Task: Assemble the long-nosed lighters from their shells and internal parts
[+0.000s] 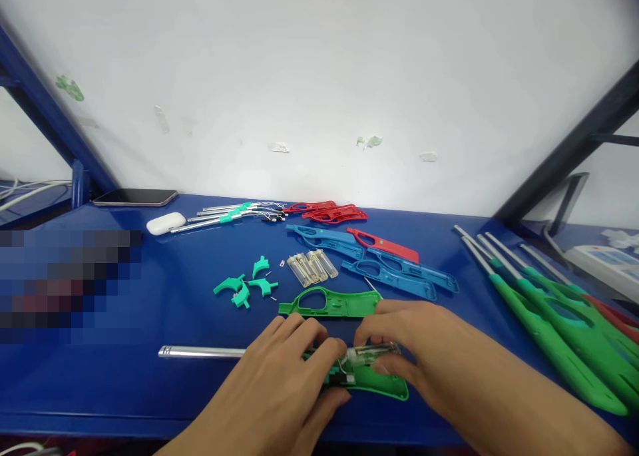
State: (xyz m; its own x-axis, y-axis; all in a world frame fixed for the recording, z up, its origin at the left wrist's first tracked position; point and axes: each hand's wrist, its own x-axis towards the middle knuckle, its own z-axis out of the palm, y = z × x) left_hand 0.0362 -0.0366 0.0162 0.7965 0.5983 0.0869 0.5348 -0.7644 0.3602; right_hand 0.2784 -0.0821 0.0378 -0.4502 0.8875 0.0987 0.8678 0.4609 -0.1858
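Near the front edge, my left hand (292,369) is closed over the front part of a green lighter half-shell (384,384), whose silver metal tube (202,352) sticks out to the left. My right hand (407,339) pinches a clear fuel tank (372,353) between thumb and fingers at the shell's handle end. A black part (342,379) and thin wires show inside the shell. Whether the tank is seated cannot be seen. Just behind my hands lies another green half-shell (344,303), hollow side up.
Behind lie several clear tanks (313,267), teal triggers (240,295), blue half-shells (392,276), red half-shells (344,214) and metal tubes with wires (219,220). Assembled green lighters (559,329) lie right. A phone (134,197) and white case (166,224) sit at back left.
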